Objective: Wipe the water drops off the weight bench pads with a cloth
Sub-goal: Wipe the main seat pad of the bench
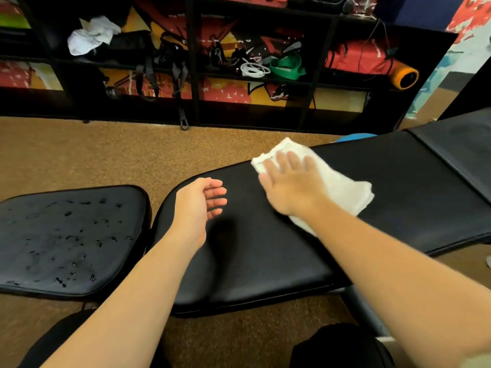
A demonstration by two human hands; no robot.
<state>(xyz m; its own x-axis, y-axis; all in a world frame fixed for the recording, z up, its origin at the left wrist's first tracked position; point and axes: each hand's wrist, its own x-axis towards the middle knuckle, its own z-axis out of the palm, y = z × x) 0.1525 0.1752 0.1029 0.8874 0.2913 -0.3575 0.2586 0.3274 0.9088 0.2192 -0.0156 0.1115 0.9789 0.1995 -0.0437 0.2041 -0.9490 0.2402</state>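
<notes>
A long black back pad (265, 256) of the weight bench runs from the centre toward the right. My right hand (289, 179) lies flat with spread fingers on a white cloth (345, 189), pressing it onto this pad near its far edge. My left hand (202, 200) hovers over the pad's left end, fingers loosely curled, holding nothing. A separate black seat pad (69, 240) at the left is covered with several water drops. The back pad looks dry around the hands.
A second black pad (457, 155) angles up at the far right. Brown carpet (106, 155) surrounds the bench. A black shelf unit (191, 75) along the wall holds straps, bands, a white rag (90, 35) and a rolled mat (403, 78). The bench's metal frame (364, 309) shows below.
</notes>
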